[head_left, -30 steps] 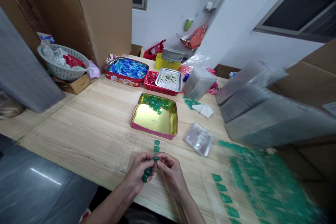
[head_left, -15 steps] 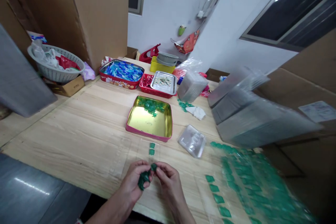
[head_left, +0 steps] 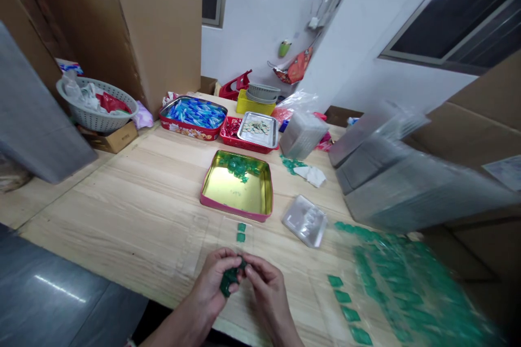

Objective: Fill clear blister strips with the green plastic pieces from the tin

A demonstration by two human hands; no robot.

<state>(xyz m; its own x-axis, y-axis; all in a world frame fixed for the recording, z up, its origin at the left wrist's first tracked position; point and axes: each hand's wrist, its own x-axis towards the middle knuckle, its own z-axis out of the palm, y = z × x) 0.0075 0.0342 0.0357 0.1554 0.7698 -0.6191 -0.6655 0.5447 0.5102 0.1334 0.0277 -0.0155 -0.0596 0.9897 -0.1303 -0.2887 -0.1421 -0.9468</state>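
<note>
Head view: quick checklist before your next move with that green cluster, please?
1. Left hand grips the green cluster: ok.
2. Right hand is in contact with the cluster: ok.
3. One piece is separated from the cluster: cannot tell, the fingers hide it.
4. Two green pieces lie in line on the clear tray, apart: ok.
5. Green pile sits inside the pink-rimmed gold tin: ok.

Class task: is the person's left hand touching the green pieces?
Touching: the head view shows the green pieces gripped in the left hand, their lower end showing below its fingers.
</note>
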